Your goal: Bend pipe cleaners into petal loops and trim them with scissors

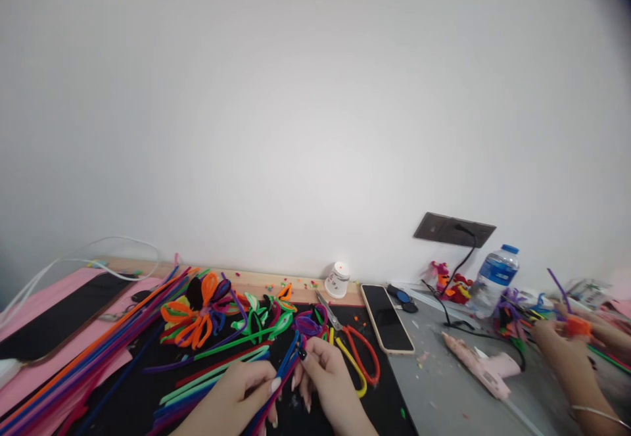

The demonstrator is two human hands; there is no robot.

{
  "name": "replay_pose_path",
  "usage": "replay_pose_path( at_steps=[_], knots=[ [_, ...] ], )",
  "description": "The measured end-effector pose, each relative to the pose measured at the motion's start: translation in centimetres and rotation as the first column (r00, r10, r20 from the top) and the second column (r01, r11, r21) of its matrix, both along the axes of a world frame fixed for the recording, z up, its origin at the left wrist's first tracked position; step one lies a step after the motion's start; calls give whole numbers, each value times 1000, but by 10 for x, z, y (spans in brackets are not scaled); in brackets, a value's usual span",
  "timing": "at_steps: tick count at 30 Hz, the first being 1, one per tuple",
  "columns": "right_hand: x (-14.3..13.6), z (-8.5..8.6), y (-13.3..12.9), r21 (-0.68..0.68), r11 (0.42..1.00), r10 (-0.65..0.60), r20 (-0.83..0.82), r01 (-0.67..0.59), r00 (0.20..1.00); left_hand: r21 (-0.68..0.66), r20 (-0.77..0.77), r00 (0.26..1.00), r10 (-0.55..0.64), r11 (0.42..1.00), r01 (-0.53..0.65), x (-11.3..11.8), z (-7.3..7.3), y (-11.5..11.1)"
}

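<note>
My left hand [250,387] pinches a small bundle of blue and purple pipe cleaners [284,365] low in the middle of the view. At the upper end of that bundle, the fingertips of my right hand [323,373] close on the same stems. A flower of bent pipe cleaners [200,314], mostly orange, lies to the left beyond my hands. Green leaf-like loops [261,321] and a purple coil [309,323] lie just past my fingers. Loose red, mint and blue pipe cleaners [211,383] lie beside my left hand. Scissors [362,357] with red and yellow handles rest right of my right hand.
A paper cup [337,279], a phone [388,319], a bottle [494,278] and a pink glue gun [486,367] with a cord stand or lie to the right. Another person's hands [566,350] work at far right. Long pipe cleaners [113,344] and a dark tablet-like slab [64,311] lie left.
</note>
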State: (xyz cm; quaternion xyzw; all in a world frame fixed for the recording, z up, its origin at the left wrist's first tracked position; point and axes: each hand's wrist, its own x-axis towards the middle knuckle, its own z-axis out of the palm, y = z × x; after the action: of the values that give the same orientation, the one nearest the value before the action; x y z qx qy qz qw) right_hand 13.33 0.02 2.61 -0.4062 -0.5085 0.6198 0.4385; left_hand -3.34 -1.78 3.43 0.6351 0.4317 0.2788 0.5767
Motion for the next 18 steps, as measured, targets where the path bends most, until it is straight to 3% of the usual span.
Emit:
replay_pose_path(
  at_steps=[3,7,13,16,18],
  knots=[
    [2,-1,2,-20,999,-32,-22,32,999,97,-11,998,54,994,-53,-3,1,2],
    [5,-2,5,-42,994,-103,-70,100,992,186,-2,972,234,956,-229,-12,7,8],
    [5,-2,5,-106,991,-101,-137,86,985,305,97,845,526,793,-528,-27,9,14],
    [2,-2,3,-140,990,-55,-146,35,988,360,104,795,598,722,-591,-32,5,13],
    [2,-3,2,-153,988,-24,-105,7,994,417,74,800,595,710,-567,-33,1,12]
  ],
)
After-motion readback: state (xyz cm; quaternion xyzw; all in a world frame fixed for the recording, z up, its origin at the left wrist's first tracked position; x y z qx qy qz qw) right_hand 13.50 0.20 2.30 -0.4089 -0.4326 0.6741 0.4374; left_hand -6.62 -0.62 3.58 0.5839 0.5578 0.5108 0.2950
